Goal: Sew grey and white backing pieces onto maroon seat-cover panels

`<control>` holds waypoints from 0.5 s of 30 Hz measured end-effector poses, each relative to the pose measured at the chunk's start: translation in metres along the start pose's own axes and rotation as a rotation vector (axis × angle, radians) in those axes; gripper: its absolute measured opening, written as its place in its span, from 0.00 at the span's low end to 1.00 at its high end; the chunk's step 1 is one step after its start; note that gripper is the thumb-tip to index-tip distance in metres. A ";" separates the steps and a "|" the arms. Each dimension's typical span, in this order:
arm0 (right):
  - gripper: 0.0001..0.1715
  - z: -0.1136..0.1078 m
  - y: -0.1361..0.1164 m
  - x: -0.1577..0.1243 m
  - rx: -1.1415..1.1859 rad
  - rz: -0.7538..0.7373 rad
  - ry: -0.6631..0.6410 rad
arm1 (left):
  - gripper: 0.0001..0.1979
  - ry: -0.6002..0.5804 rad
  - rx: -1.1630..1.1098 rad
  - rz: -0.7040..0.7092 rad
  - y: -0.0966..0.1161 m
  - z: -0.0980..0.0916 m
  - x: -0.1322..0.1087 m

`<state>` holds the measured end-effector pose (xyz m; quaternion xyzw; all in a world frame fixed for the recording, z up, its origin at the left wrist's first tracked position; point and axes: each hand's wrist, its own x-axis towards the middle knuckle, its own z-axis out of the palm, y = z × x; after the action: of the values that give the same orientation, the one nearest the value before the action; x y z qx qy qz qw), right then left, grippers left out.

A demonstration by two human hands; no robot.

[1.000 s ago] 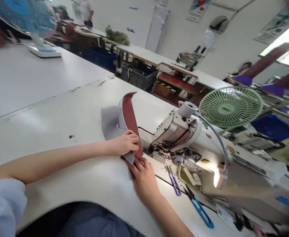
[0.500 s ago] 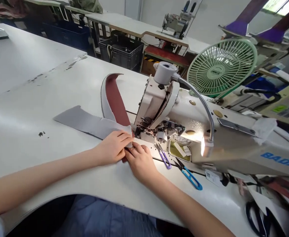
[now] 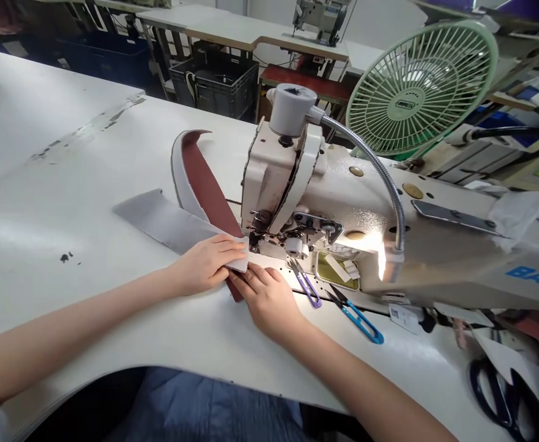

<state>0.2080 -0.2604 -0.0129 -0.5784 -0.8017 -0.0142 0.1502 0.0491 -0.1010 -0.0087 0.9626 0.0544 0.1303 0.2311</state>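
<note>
A grey strip (image 3: 159, 222) is lying across a maroon strip (image 3: 210, 187) on the tabletop (image 3: 89, 166). The left hand (image 3: 202, 264) is grasping the grey strip's end; the right hand (image 3: 269, 298) (its tips partly hidden) is seemingly touching the maroon strip, though I cannot tell its grip. Purple thread snips (image 3: 314, 298) and blue thread snips (image 3: 364, 325) are lying near the sewing machine (image 3: 269, 166).

2 hands (image 3: 202, 265) hold grey strip (image 3: 172, 227) over maroon strip (image 3: 212, 191).
</note>
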 end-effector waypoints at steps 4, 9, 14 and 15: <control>0.18 0.002 -0.004 0.001 -0.041 0.014 0.035 | 0.24 0.050 -0.027 0.042 -0.005 0.003 -0.003; 0.17 0.000 -0.013 0.004 -0.064 0.054 0.014 | 0.22 0.064 -0.017 0.025 -0.002 0.003 -0.003; 0.16 -0.002 -0.016 0.004 -0.047 0.079 -0.042 | 0.25 0.051 -0.007 0.061 -0.006 0.006 -0.001; 0.15 -0.002 -0.017 0.004 -0.042 0.074 -0.046 | 0.25 0.055 -0.009 0.085 -0.008 0.006 -0.001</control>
<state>0.1919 -0.2626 -0.0073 -0.6109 -0.7824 -0.0124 0.1201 0.0493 -0.0963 -0.0180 0.9592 0.0192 0.1665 0.2279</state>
